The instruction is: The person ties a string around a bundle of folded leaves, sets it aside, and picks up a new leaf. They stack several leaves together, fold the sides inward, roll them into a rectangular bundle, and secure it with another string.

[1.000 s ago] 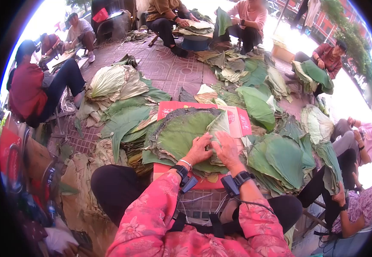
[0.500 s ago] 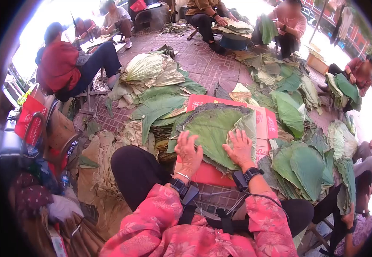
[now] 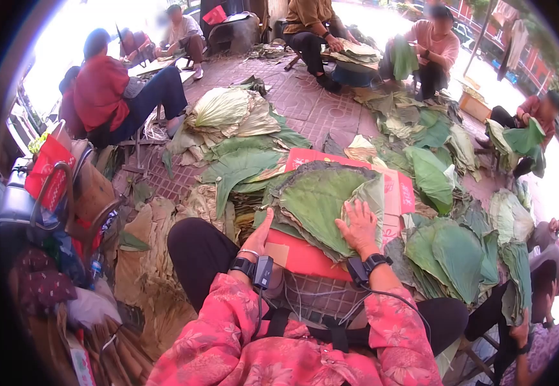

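A stack of large green lotus leaves, dark along the far rim, lies on a flattened red cardboard box in front of me. My right hand rests on the right side of the top leaf, fingers spread. My left hand stands on edge at the left side of the stack, fingers stretched out, near the box's left edge. Nothing is gripped in either hand. Both wrists carry black strapped devices, and a bracelet circles the left one.
More leaf piles lie at the far left and right. Brown dried leaves cover the ground by my left knee. Bags and a red tote stand at left. Several people sit around with leaves, one close at my right.
My left hand has slid off the top leaf to the left and turned on edge beside the stack. The right hand stays on the leaf. The view has shifted slightly.
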`<control>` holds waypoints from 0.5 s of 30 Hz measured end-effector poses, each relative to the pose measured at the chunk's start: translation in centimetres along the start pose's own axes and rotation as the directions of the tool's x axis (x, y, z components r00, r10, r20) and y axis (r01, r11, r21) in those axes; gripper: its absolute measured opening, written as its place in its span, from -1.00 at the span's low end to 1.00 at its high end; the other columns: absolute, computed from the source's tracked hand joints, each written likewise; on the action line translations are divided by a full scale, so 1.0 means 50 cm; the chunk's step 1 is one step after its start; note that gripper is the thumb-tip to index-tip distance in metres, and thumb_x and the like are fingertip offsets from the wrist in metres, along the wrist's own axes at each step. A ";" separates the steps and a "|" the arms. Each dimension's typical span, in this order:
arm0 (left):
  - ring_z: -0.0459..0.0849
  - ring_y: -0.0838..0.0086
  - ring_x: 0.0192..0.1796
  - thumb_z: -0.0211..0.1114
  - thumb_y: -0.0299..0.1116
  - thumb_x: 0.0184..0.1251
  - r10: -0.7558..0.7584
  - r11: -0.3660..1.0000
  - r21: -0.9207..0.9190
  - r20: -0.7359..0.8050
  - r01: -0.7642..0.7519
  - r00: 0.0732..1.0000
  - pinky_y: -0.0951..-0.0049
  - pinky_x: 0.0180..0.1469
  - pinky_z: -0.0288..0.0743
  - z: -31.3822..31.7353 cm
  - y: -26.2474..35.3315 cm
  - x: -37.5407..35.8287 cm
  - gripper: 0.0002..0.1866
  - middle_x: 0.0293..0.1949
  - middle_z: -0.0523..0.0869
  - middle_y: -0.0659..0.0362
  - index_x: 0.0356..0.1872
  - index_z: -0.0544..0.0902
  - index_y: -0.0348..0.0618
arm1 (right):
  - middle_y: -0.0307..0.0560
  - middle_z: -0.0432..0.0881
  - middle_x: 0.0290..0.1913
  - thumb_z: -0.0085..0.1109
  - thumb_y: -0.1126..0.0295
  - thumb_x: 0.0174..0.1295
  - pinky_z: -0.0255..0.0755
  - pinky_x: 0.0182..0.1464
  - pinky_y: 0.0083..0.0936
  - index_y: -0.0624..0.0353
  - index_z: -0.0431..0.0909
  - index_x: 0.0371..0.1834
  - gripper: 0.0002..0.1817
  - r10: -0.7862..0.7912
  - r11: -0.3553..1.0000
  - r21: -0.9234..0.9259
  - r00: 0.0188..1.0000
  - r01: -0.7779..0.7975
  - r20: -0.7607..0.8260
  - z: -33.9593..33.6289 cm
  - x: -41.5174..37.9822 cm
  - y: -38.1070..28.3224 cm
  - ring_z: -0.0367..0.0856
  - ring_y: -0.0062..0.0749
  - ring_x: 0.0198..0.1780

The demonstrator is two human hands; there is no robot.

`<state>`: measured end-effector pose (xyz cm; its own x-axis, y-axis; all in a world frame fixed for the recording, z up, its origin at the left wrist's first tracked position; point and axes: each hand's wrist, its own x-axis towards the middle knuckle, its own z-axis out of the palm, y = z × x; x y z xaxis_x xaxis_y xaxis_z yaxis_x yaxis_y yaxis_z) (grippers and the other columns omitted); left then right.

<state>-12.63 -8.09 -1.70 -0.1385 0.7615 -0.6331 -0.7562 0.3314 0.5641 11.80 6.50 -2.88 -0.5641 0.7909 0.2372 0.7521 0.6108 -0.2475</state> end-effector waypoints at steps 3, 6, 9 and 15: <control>0.60 0.33 -0.34 0.26 0.30 0.01 0.298 0.914 0.308 -0.071 -0.263 0.952 0.33 -0.17 0.53 -0.017 0.005 0.028 -0.33 -0.32 0.65 0.14 -0.25 0.56 -0.21 | -0.01 0.12 0.39 -0.04 -0.17 0.13 -0.17 0.33 -0.03 -0.11 0.22 0.33 -0.29 0.012 1.000 0.002 1.000 -0.012 0.005 0.001 -0.007 0.001 -0.05 -0.07 0.42; 0.59 0.23 -0.15 0.40 0.16 -0.06 0.569 0.492 0.774 0.060 -0.399 0.820 0.38 0.04 0.43 0.026 0.026 0.015 -0.21 -0.15 0.61 0.00 -0.01 0.45 -0.37 | -0.01 0.12 0.39 -0.03 -0.17 0.13 -0.16 0.33 -0.03 -0.11 0.22 0.33 -0.29 0.007 1.000 -0.001 1.000 -0.007 -0.009 -0.001 -0.004 0.000 -0.04 -0.07 0.42; 0.47 0.21 0.10 0.47 0.05 -0.11 0.859 0.199 0.759 0.170 -0.620 0.483 0.36 0.20 0.27 0.094 -0.016 0.026 -0.02 0.07 0.48 -0.11 0.24 0.20 -0.36 | -0.02 0.13 0.38 -0.02 -0.16 0.12 -0.15 0.32 -0.03 -0.11 0.23 0.32 -0.29 -0.006 1.000 -0.006 0.999 0.006 -0.044 0.007 -0.004 0.003 -0.02 -0.07 0.41; 0.50 0.26 -0.02 0.38 -0.52 -0.06 0.767 0.634 0.340 -0.391 -0.695 0.508 0.38 0.09 0.37 0.149 -0.062 0.104 -0.27 0.00 0.51 -0.04 0.18 0.22 -0.37 | -0.01 0.17 0.36 0.01 -0.14 0.11 -0.13 0.31 -0.04 -0.10 0.26 0.30 -0.30 0.003 1.000 0.004 0.998 -0.003 -0.067 0.002 -0.006 0.002 0.00 -0.07 0.40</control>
<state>-6.26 -0.99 -2.78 -0.9008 0.4235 -0.0963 -0.1653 -0.1293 0.9777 12.02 6.33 -3.10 -0.5379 0.7882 0.2989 0.7524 0.6088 -0.2515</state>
